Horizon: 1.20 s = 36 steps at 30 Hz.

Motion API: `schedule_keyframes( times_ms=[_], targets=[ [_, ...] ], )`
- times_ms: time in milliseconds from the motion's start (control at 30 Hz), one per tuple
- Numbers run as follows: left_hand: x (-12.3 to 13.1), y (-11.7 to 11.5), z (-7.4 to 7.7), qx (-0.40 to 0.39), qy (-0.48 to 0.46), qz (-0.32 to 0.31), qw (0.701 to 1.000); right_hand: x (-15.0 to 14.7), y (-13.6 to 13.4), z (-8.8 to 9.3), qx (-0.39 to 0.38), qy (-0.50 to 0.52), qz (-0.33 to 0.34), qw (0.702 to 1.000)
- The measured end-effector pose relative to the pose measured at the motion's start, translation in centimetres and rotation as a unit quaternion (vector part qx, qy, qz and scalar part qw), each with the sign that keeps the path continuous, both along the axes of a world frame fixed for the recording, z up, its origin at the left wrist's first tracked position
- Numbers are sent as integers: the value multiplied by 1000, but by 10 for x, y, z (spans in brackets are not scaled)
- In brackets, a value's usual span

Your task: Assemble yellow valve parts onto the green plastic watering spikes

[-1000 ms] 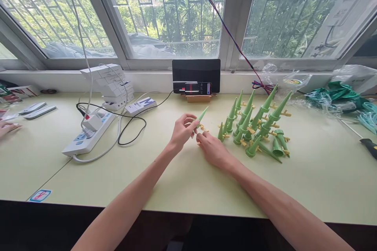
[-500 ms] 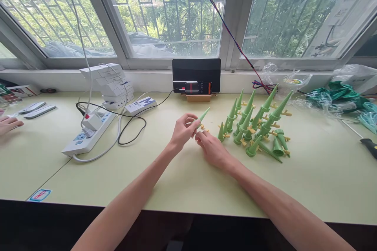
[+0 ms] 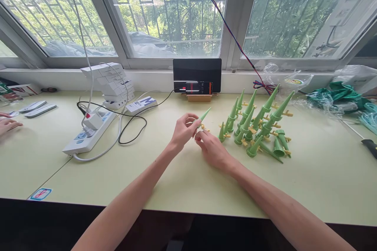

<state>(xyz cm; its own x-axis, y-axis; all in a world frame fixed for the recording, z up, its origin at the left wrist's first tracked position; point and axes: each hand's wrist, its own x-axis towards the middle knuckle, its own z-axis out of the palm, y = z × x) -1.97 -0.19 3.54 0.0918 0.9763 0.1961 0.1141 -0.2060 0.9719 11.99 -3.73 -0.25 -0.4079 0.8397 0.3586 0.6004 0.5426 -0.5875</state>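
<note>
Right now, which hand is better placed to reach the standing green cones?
Probably the right hand: it is nearer the standing cones, while the left hand holds another green cone.

Bench [image 3: 191,188] free between forearms [image 3: 279,200], near edge up to hands. Rightward: cones [image 3: 258,118] block right hand [image 3: 212,149], mostly upright, packed close, yellow taps [image 3: 288,113] sticking out. Leftward: open strip between left hand [image 3: 183,132] and black cable [image 3: 146,122], power strip [image 3: 85,143] beyond. Ahead: short open patch, then phone [image 3: 198,88], tablet [image 3: 197,70].
</note>
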Motion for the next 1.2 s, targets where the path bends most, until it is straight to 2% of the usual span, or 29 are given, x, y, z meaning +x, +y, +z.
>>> schedule_keyframes(
  times_ms=[500, 1200],
  targets=[
    [0, 0, 0, -2, 5, -7, 1000, -3, 1, -1, 42, 122, 6, 992],
    [2, -2, 0, -14, 10, -18, 1000, -2, 4, -1, 34, 173, 3, 984]
  ],
)
